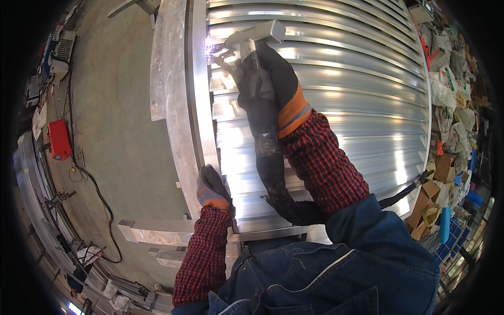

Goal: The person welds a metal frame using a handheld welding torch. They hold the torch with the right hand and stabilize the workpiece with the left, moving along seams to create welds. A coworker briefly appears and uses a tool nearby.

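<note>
Seen from above, your gloved right hand [281,73] was wrapped around a welding torch [252,35] in the upper middle of the frame, its black cable [270,178] sloping toward the lower centre. The torch's tip pointed left, where a violet-white spark [209,47] glowed at the edge of a pale metal rail [208,131]. Your gloved left hand [211,186] was at that rail's lower end, below centre, fingers curled; whether they pinched it or only rested there, you could not tell. Shiny slats [325,94] already lay in rows from the rail toward the right, so laying them out looked done. Joining at the spark seemed under way; glare hid how many other slat ends were fixed and how many were left.
</note>
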Available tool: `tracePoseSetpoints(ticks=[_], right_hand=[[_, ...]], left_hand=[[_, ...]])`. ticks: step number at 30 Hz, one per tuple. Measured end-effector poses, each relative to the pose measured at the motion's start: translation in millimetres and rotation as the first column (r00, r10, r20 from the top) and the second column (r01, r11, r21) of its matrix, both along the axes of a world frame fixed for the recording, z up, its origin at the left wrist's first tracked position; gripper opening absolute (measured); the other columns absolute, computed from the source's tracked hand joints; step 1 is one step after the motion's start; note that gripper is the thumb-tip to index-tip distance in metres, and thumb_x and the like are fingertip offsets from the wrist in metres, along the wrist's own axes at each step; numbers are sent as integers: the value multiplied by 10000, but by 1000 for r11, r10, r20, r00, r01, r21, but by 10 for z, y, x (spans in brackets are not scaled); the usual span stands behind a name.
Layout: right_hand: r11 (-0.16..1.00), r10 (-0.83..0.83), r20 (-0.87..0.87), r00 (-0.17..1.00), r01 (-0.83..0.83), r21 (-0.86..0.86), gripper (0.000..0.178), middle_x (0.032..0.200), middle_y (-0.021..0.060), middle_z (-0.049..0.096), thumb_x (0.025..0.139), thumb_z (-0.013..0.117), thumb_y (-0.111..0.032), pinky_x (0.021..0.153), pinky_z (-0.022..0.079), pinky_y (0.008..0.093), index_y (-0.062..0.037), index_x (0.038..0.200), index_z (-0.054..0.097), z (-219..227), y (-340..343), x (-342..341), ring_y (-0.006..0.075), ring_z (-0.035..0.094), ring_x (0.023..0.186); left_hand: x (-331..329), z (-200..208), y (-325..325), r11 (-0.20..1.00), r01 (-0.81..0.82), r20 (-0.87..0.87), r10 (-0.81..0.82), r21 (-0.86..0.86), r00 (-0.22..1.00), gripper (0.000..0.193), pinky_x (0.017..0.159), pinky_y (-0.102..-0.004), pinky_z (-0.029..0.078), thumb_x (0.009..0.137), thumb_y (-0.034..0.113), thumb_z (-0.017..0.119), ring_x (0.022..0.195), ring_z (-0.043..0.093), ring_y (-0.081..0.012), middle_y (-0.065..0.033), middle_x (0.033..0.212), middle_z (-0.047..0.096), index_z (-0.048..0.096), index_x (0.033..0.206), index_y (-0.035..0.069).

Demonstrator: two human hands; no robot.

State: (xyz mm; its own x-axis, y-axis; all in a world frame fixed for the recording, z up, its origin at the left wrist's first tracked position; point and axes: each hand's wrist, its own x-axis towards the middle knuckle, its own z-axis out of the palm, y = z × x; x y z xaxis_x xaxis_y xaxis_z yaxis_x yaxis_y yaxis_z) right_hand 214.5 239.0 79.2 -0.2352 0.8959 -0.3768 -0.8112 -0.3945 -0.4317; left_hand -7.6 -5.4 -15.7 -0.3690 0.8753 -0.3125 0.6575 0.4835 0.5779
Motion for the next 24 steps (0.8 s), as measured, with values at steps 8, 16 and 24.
tracePoseSetpoints(ticks=[8,16,24], right_hand=[[1000,1,-25,1000,-2,-21,382,911,104,721,1126,523,-398,584,584,318,-44,1184,654,57,-21,-20,198,697,682],[996,44,-25,999,-46,-72,398,899,110,719,1114,543,-414,544,579,312,-35,1170,648,100,-101,5,197,700,675],[995,34,-67,997,-40,-90,380,873,112,714,1112,548,-411,542,580,320,-48,1161,651,104,-144,2,202,699,666]], left_hand=[[20,37,41,999,-18,19,19,-41,1000,647,842,-517,511,1157,530,322,952,664,-463,-266,976,673,638,1068,-28],[22,31,32,1000,3,-18,-3,31,1000,636,829,-517,509,1158,525,332,928,663,-455,-258,942,666,633,1052,-25],[21,31,34,1000,-8,-2,8,25,1000,619,846,-508,519,1162,505,341,954,676,-452,-261,972,683,644,1067,-26]])
